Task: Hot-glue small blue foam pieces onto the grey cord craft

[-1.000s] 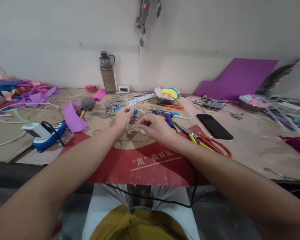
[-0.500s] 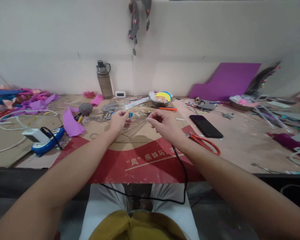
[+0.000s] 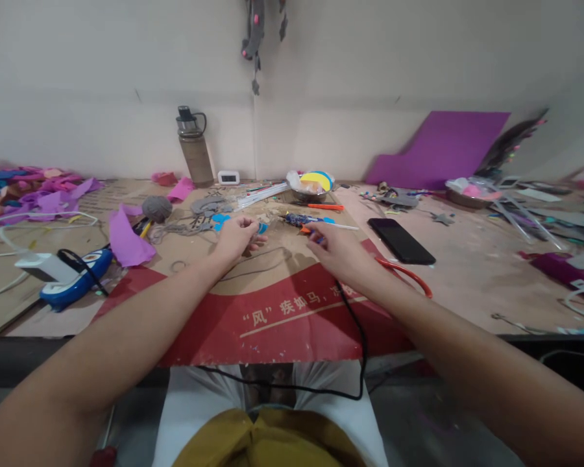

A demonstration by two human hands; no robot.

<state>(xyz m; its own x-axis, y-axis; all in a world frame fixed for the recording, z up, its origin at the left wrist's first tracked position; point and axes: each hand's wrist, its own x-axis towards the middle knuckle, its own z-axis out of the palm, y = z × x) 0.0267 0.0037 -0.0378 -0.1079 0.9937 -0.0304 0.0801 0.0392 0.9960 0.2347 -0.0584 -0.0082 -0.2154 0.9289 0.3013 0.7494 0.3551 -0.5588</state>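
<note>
Tabletop (image 3: 472, 288), glue gun (image 3: 298, 220) partly hidden

Open gap between left hand (image 3: 237, 239) and right hand (image 3: 338, 250); blue tool (image 3: 298, 220) obstructs beyond right.

Right hand (image 3: 339, 251): 1 s ago beside left hand (image 3: 237, 241), fingers at grey thread (image 3: 291, 253); now farther right, off thread, fingers at blue glue gun (image 3: 298, 220). Thread, drawn up toward right hand at 0.5 s ago, now lies slack on counter (image 3: 467, 285). Scissors (image 3: 411, 275): blades, visible 1 s ago, now behind right forearm.
</note>
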